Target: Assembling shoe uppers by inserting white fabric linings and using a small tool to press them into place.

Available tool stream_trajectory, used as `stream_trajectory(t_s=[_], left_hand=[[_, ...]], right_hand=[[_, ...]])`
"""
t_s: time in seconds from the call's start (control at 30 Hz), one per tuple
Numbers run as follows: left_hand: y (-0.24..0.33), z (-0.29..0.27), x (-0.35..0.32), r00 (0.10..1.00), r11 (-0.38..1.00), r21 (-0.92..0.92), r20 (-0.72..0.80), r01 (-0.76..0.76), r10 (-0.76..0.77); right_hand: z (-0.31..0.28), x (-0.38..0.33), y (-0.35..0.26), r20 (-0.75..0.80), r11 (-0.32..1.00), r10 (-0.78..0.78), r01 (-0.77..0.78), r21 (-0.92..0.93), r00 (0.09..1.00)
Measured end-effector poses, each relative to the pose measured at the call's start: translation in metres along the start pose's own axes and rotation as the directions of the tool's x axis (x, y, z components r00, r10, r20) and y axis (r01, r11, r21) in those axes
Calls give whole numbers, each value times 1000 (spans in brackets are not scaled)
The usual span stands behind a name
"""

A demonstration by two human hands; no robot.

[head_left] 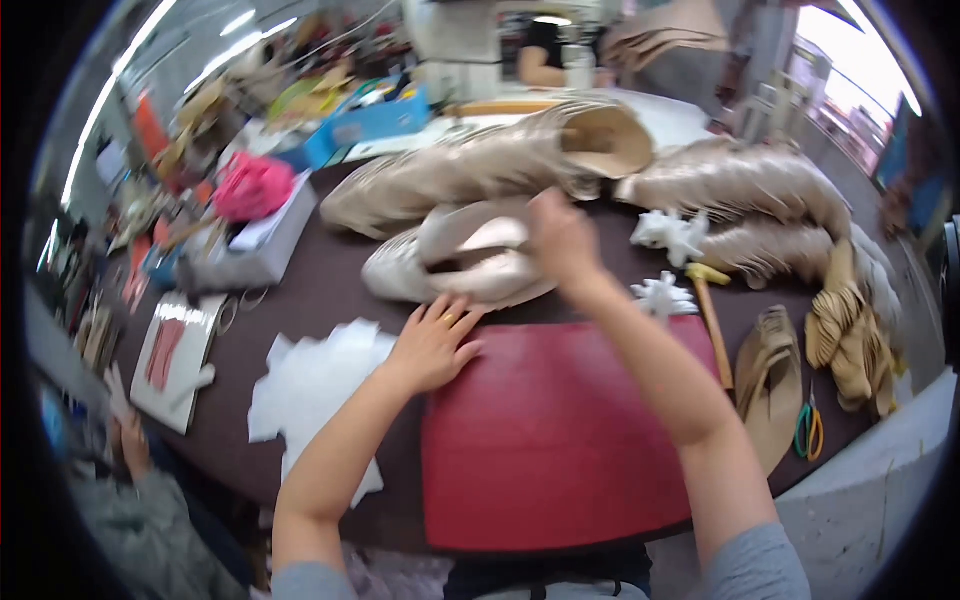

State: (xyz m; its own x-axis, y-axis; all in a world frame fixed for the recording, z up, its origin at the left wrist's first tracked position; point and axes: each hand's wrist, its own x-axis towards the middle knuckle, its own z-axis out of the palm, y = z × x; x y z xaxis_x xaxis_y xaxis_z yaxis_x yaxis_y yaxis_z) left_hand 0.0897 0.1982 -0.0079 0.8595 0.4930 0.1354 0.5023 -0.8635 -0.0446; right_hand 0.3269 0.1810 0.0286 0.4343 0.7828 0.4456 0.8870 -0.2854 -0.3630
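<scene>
My left hand (437,345) lies with fingers spread at the far left corner of a red mat (560,440). Its fingertips reach the near side of a small nest of pale grey shoe uppers (395,268). At the right end of that nest is my right hand (565,240), its fingers smeared by motion and partly turned away. Whether it grips an upper is unclear. Behind lies a long nested row of beige shoe uppers (450,170).
More nested uppers (740,180) lie at far right. A yellow-headed hammer (712,325), scissors (809,430) and tan pieces (772,375) sit at right. White cut sheets (320,390), a white box (285,230) and a blue box (380,118) are leftward. A co-worker's sleeve (150,530) shows lower left.
</scene>
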Motion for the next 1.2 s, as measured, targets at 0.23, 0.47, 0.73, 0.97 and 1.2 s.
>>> stream_trajectory(t_s=[0.23,0.47,0.73,0.97,1.2], left_hand=[[-24,-71,-108,906,685,-709,-163,167,-390],[-42,-16,-270,563,502,-452,1,737,-826],[32,-28,-276,586,484,-579,-13,656,-810],[4,-18,-297,395,368,-518,-62,772,-916],[12,0,-309,320,183,-690,74,700,-944]], right_hand=[[-153,-13,11,30,830,-422,373,415,906],[-37,-86,-35,347,495,-858,786,370,378],[27,-159,-176,467,534,-842,288,795,270],[44,-204,-202,510,569,-812,584,578,286],[64,-231,-229,427,517,-856,536,668,294]])
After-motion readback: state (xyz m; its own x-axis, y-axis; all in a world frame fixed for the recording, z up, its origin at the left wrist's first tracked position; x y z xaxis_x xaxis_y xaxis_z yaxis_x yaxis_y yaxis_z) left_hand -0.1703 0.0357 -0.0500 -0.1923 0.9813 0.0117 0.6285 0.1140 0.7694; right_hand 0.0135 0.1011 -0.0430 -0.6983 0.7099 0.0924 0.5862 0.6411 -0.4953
